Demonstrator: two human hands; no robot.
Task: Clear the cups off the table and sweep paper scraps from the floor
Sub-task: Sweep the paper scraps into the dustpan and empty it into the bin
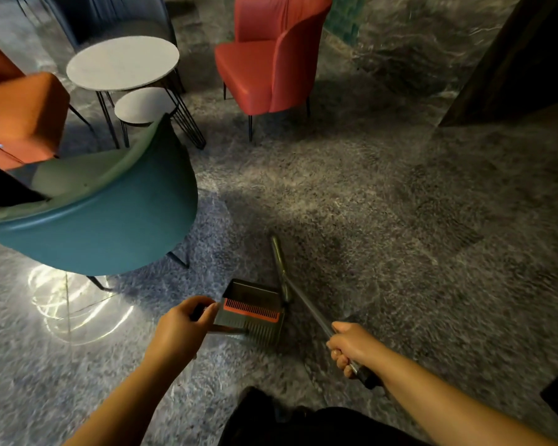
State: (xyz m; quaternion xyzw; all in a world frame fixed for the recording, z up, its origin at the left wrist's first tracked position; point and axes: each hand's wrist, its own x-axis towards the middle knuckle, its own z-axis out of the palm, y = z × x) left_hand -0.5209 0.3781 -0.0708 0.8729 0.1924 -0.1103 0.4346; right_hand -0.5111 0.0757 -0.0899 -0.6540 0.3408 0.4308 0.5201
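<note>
A grey dustpan (251, 309) with an orange comb strip sits low over the marble floor, just in front of me. My left hand (182, 329) grips the dark handle at the dustpan's left side. My right hand (351, 347) is curled round a long metal broom handle (306, 305), which slants up and left to the dustpan's right edge. The broom head (279, 262) lies beyond the pan. The round white table (123, 62) at the upper left has no cups on its top. No paper scraps show on the floor.
A teal chair (103, 220) stands close on the left, an orange chair (20, 117) behind it, a red chair (271, 59) at the top centre. A small round side table (142, 106) nests under the white one. A dark wall panel (512, 66) rises at the right.
</note>
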